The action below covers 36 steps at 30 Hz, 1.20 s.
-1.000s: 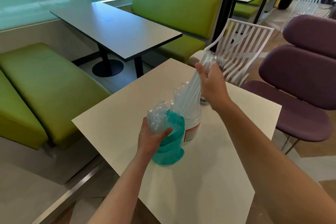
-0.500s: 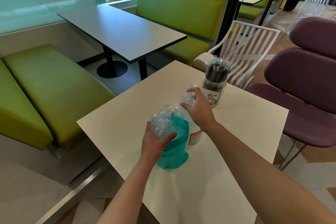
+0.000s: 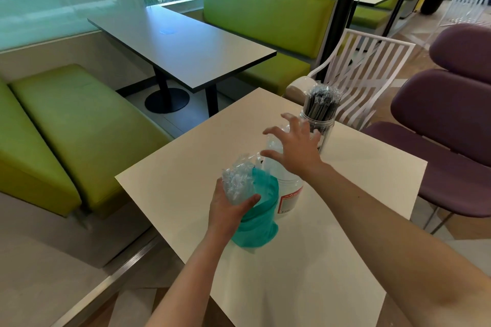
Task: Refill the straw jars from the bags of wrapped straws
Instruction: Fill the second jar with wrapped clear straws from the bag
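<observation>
Right hand [image 3: 295, 151] now spread empty above the near jar [image 3: 288, 195] at table [image 3: 358, 220] centre, white straws dropped in; left hand [image 3: 228, 210] gripping the teal bag [image 3: 256, 223]. Full jar [image 3: 320, 117] at one o'clock.

The square cream table [image 3: 345, 220] has a smooth matt top. The teal plastic bag [image 3: 259, 223] is thin and crinkled, its clear wrappers glossy. The transparent plastic jar of dark straws [image 3: 322, 125] shines.
</observation>
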{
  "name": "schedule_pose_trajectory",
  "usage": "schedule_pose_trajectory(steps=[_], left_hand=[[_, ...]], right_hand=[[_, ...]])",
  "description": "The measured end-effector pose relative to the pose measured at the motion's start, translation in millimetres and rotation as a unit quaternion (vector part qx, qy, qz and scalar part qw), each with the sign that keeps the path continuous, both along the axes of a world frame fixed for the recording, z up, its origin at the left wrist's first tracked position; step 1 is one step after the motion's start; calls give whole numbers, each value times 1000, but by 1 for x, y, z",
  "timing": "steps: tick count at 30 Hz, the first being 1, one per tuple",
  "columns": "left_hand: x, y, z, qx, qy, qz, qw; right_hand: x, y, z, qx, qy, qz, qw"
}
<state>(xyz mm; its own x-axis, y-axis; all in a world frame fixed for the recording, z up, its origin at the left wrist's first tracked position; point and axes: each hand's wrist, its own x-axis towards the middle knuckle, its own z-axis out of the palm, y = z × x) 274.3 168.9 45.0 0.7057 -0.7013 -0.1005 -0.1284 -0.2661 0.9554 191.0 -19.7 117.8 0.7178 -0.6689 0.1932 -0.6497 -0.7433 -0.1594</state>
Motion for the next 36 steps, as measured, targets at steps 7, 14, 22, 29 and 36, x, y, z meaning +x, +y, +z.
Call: schedule_pose_trajectory(steps=[7,14,22,29,36], left_hand=[[-1,0,2,-6,8,0,1000],[-1,0,2,-7,9,-1,1000],[0,1,1,-14,13,-3,1000],[1,5,3,-16,20,-7,1000],[2,10,2,-18,20,-23,999]], right_hand=[[3,-3,-12,97,-22,9,995],[5,-12,1,108,-80,-3,991],[-8,-3,-11,90,-17,1,996],[-19,24,-12,-5,-130,-26,991],[-34,81,-37,62,-288,-10,956]])
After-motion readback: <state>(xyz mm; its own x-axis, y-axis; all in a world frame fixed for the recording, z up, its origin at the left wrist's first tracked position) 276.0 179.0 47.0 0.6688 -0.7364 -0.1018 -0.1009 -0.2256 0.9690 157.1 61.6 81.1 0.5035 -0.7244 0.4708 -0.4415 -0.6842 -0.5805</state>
